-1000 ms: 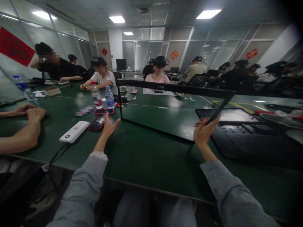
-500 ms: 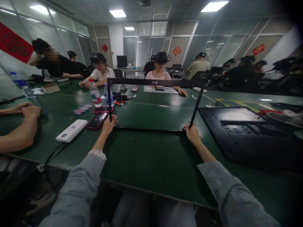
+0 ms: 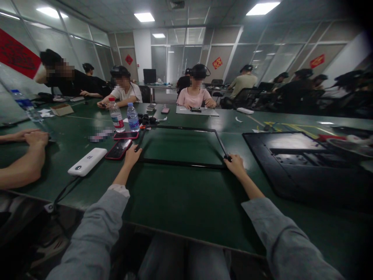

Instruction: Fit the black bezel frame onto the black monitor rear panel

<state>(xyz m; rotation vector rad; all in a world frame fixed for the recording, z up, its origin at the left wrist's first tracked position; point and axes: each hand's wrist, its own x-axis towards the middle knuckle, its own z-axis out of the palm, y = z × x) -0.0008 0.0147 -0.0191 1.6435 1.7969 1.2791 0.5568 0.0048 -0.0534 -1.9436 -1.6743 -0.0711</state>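
Observation:
A thin black rectangular monitor bezel (image 3: 180, 163) is tilted low over the green table (image 3: 186, 198), its far side close above the surface. My left hand (image 3: 133, 154) is closed around its left side, near the front corner. On the right side, my right hand (image 3: 235, 164) grips the frame close to the other front corner. The tabletop shows through the open middle of the bezel. Left of my left hand lies a phone with a red edge (image 3: 119, 149). To the right of my right hand is a large black panel (image 3: 291, 163), like a monitor's back cover.
A white power bank (image 3: 88, 161) with a cable lies at the left. Behind the phones stand two water bottles (image 3: 117, 116). A person's folded hands (image 3: 36, 138) rest at the far left. Across the table sits a person in pink (image 3: 194, 96) at a white board (image 3: 198, 112).
The bezel's far side has swung down and away from near upright to nearly flat. My hands have stayed on its sides. The person opposite has drawn one hand inward.

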